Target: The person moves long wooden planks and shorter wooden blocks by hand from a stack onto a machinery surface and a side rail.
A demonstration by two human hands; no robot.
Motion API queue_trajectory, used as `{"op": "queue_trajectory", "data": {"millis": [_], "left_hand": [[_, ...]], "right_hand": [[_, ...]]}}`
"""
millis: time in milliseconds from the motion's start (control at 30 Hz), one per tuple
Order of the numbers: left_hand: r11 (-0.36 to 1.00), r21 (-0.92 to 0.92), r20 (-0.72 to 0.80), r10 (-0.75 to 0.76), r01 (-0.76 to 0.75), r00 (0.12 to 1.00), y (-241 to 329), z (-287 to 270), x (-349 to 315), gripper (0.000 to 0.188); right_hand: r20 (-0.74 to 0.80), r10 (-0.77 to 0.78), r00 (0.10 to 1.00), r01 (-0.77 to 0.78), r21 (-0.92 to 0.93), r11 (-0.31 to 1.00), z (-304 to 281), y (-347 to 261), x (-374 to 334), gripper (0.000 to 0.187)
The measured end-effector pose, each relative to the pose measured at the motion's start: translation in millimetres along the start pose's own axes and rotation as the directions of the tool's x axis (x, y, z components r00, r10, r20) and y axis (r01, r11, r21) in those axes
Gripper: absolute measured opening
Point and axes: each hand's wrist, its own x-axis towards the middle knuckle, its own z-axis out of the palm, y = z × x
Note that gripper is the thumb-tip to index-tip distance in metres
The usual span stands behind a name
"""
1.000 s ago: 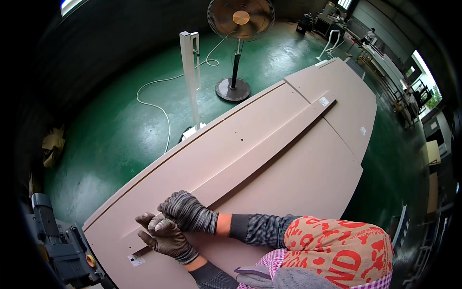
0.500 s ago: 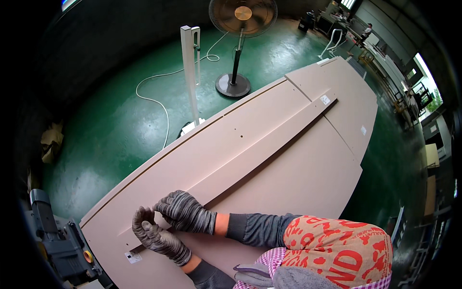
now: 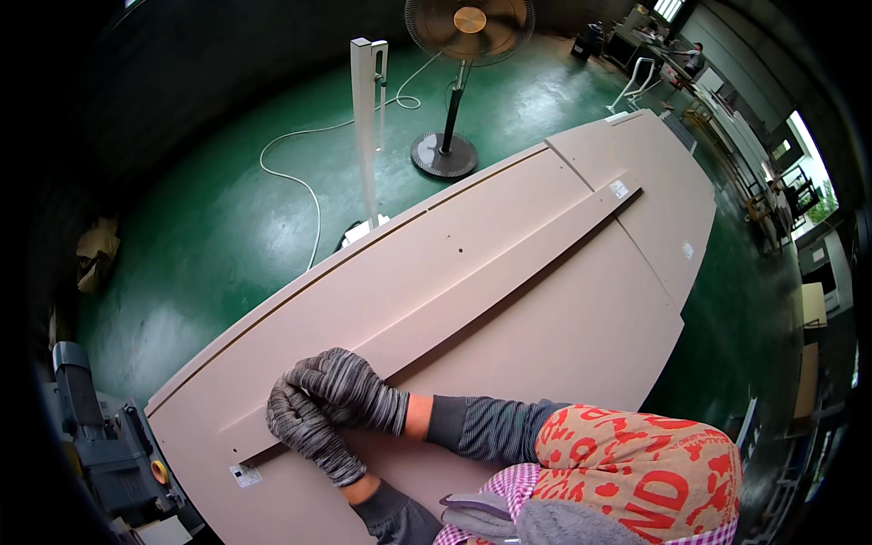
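Note:
Both my hands wear grey striped knit gloves and meet over the near left end of a long narrow pinkish-beige board strip (image 3: 495,280). My left hand (image 3: 309,431) is closed, its fingers curled in against those of the other hand. My right hand (image 3: 345,386) is closed too, knuckles up, just right of the left one. Whatever the fingers hold, if anything, is hidden between the gloves. The strip lies on a broad stack of pinkish-beige panels (image 3: 581,318). A small white label (image 3: 245,475) is on the panel beside the strip's near end.
Beyond the panels stand a white metal post (image 3: 363,136) and a pedestal fan (image 3: 445,154) on the green floor, with a pale cable (image 3: 304,186). A grey machine (image 3: 100,445) is close at the left. Far right, a person (image 3: 695,59) is at a long workbench.
My left hand has closed from an uncurled, partly open shape and come up against the right hand. The right hand has shifted slightly. The view has moved a little.

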Motion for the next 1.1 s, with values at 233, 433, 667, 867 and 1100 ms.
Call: {"op": "queue_trajectory", "data": {"millis": [233, 433, 667, 867, 1100], "left_hand": [[0.997, -0.061, -0.015, -0.043, 0.042, 0.999, 8.6, 0.9, 1.3, 0.023], [0.966, 0.260, 0.023, -0.003, -0.003, 1.000, 6.0, -6.6, -1.3, 0.034], [0.751, 0.658, 0.134, -0.051, -0.050, 0.990, 3.2, -3.7, 4.9, 0.043], [0.777, 0.628, -0.002, -0.060, 0.048, 0.998, -9.4, -14.9, 6.4, 0.034], [0.715, 0.633, -0.206, -0.215, 0.298, 0.955, -28.6, -55.6, 14.6, 0.037]], "right_hand": [[0.007, -0.046, 0.999, 0.046, 0.023, 0.999, -4.0, 3.2, 2.9, 0.028], [-0.088, -0.120, 0.989, 0.118, -0.030, 0.993, -7.1, 6.3, 4.8, 0.034], [-0.102, -0.093, 0.990, 0.081, -0.122, 0.989, -9.8, 12.2, 4.1, 0.037], [-0.055, -0.157, 0.986, 0.156, -0.024, 0.987, -8.8, 1.3, 1.9, 0.028], [0.103, -0.172, 0.980, 0.166, 0.062, 0.984, -4.6, -2.7, -3.8, 0.031]]}}
